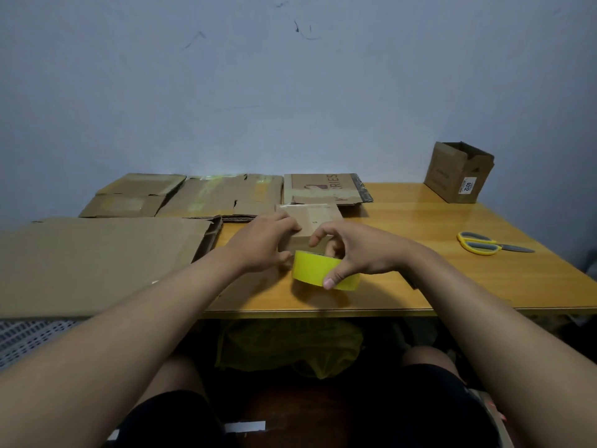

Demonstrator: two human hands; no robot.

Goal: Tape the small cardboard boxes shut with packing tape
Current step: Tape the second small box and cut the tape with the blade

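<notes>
Gripping upright yellow tape roll [318, 270], right hand [358, 250] beside small box [310, 226].

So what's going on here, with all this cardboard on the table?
A person is taping up a small cardboard box at a wooden table. The left hand steadies the box while the right hand grips a yellow roll of tape just in front of it. Flattened cardboard lies to the left and behind. Another box stands open at the far right corner, and yellow-handled scissors lie untouched on the right.
</notes>
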